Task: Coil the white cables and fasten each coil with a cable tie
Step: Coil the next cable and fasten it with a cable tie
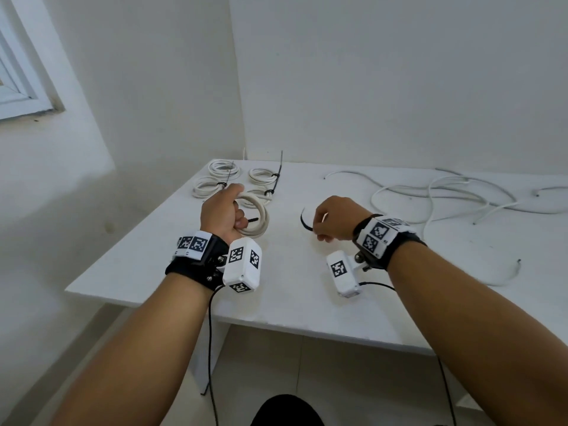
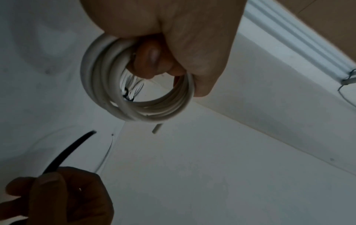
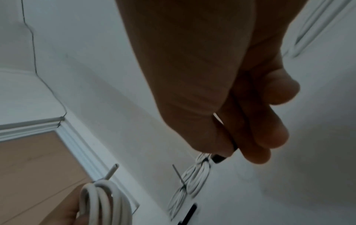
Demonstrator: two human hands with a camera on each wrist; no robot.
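Left hand (image 1: 222, 212) gripping coil (image 1: 256, 217), right hand (image 1: 333, 219) pinching tie (image 1: 305, 221)

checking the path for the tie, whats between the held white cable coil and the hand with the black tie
Only bare white tabletop shows between the white cable coil and the right hand pinching the curved black cable tie, seen in the head view.

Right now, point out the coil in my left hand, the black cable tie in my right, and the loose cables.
coil (image 1: 259, 215): head view, right arc of the loop.
black cable tie (image 1: 304, 221): head view, curved free end.
loose cables (image 1: 430, 192): head view, tangled middle.
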